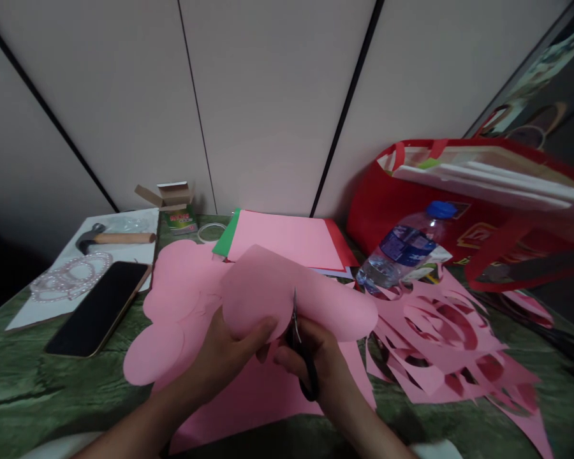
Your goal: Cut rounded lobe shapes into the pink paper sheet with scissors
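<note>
My left hand (242, 344) pinches a pink paper cutout (263, 287) with rounded lobes, thumb on top and fingers beneath. In my right hand (316, 354) is a pair of scissors (295, 325) with black handles, their blades pointing away from me at the notch between two lobes of the cutout. How far the blades are apart is hard to make out. Below and left of my hands lie more rounded pink paper shapes (155, 350), partly overlapping. A larger pink sheet (253, 408) spreads under both hands.
Pink paper scraps (449, 338) heap at right, beside a tilted water bottle (397, 248) and a red bag (387, 191). Coloured sheets (287, 236) lie behind. A phone (100, 309), bead strings (71, 277), a hammer (119, 238) and a small opened box (179, 213) are at left.
</note>
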Available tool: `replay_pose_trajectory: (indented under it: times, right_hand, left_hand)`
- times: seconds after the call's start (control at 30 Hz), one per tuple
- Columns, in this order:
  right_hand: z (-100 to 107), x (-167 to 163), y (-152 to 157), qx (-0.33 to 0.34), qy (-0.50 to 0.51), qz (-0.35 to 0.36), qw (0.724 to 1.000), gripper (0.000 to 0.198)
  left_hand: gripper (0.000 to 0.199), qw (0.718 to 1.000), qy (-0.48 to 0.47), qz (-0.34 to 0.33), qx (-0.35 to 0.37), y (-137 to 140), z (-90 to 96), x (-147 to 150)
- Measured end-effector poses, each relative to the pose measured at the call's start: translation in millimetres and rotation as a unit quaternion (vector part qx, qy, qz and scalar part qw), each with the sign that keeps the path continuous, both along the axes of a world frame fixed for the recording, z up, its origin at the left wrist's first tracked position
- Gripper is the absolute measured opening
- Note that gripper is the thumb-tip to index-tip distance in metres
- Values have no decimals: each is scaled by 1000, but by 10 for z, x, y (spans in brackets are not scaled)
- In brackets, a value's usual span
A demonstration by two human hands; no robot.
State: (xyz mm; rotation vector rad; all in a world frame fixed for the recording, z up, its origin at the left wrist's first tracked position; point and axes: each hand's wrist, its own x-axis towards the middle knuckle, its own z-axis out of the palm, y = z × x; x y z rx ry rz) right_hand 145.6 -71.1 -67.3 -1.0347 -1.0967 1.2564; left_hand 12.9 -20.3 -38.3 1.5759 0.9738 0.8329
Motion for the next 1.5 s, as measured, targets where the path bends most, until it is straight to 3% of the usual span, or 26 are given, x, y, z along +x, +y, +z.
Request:
replay_pose_trajectory:
  times: [0.73, 1.0, 1.5]
  right_hand:
    - [-74, -6, -26, -49, -20, -25, 998, 27]
    - [24, -2, -21, -19, -11, -13, 1000, 30]
    - [27, 12, -27, -27, -29, -6, 999, 23]
  left_hand:
    - [21, 999, -24, -21, -7, 20, -49, -60]
    - [21, 997, -10, -38, -62, -6, 110, -34]
    - [18, 998, -17, -35, -53, -6, 97, -27]
